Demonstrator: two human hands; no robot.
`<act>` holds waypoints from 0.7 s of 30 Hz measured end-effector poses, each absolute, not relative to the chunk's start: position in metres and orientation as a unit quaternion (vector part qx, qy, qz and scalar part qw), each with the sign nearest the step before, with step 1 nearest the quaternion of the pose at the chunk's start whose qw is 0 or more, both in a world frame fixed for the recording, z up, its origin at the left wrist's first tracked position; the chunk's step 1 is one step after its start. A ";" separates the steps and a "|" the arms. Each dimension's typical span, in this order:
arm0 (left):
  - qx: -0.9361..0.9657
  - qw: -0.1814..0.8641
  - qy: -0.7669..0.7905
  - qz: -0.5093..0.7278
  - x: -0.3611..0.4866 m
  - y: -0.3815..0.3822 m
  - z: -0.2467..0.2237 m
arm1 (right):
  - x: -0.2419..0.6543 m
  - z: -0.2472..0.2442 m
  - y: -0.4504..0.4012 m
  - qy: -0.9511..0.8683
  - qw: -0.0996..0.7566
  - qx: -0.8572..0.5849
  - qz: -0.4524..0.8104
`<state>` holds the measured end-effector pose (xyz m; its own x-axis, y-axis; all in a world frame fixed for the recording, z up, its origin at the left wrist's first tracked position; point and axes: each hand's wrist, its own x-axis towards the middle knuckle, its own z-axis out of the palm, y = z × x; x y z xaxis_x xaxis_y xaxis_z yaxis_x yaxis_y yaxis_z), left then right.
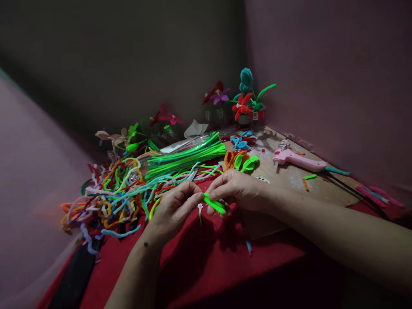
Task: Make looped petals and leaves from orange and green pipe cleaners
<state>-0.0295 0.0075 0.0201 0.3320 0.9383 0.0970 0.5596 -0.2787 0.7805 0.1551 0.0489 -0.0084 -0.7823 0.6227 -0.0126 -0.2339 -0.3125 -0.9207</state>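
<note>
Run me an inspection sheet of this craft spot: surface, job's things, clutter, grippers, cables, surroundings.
Surface: red cloth, with a brown board at right carrying whitish residue.
Job's things: short green fuzzy piece in both hands; green stem bundle behind; pink glue gun lying on the board.
Clutter: tangled multicoloured stems at left; small offcuts scattered about.
Grippers: left hand and right hand, bare, fingers pinching the green piece.
Cables: black cord from the glue gun; far end unclear.
Surroundings: fuzzy flowers behind; plain walls, dim light.
</note>
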 end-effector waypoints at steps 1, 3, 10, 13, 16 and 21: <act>0.746 0.332 0.500 0.287 -0.030 0.008 0.020 | 0.155 -0.008 0.049 -0.517 0.266 -0.185 0.793; 0.744 0.341 0.497 0.288 -0.031 0.008 0.019 | 0.155 -0.008 0.048 -0.511 0.254 -0.183 0.801; 0.739 0.341 0.502 0.292 -0.029 0.007 0.020 | 0.157 -0.009 0.049 -0.507 0.241 -0.148 0.814; 0.739 0.324 0.510 0.299 -0.027 0.006 0.022 | 0.156 -0.009 0.048 -0.503 0.248 -0.126 0.818; 0.747 0.301 0.503 0.312 -0.026 0.005 0.023 | 0.154 -0.010 0.047 -0.478 0.244 -0.135 0.833; 0.776 0.244 0.491 0.311 -0.023 0.002 0.023 | 0.150 -0.012 0.045 -0.493 0.266 -0.183 0.808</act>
